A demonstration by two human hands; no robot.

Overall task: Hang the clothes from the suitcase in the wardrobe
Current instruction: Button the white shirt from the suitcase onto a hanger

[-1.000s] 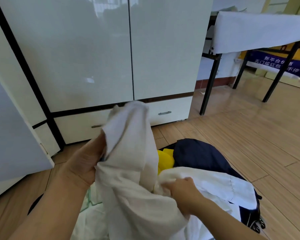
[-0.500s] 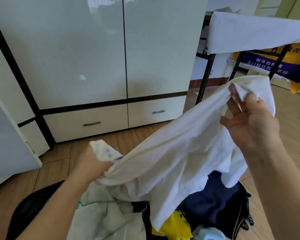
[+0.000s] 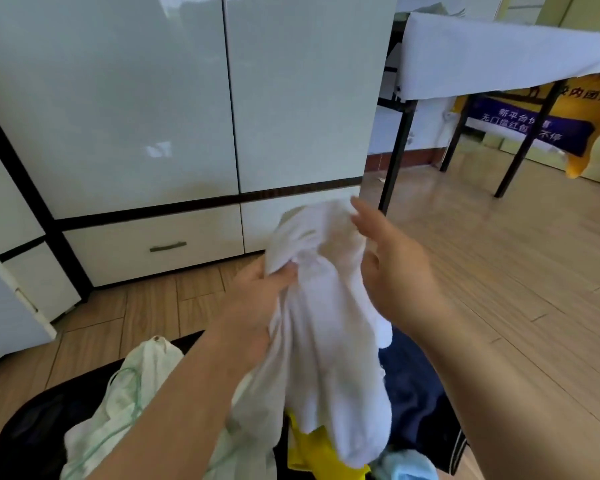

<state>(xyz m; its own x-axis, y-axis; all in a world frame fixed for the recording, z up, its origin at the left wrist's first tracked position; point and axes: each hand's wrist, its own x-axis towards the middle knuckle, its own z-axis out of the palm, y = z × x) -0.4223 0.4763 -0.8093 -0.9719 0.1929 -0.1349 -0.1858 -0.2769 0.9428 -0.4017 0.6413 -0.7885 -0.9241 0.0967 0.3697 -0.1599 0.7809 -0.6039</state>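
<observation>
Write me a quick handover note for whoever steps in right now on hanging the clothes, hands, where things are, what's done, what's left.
Left hand grips the white garment, bunched and lifted above the suitcase.
Right hand is open beside the garment, fingers straight, gripping nothing.
Suitcase lies open on the floor with a pale green garment, a yellow one, a dark navy one and a light blue one inside.
Wardrobe doors in view are closed.
Done: white garment picked up.
Left: open the wardrobe, hang it, then the rest.
</observation>
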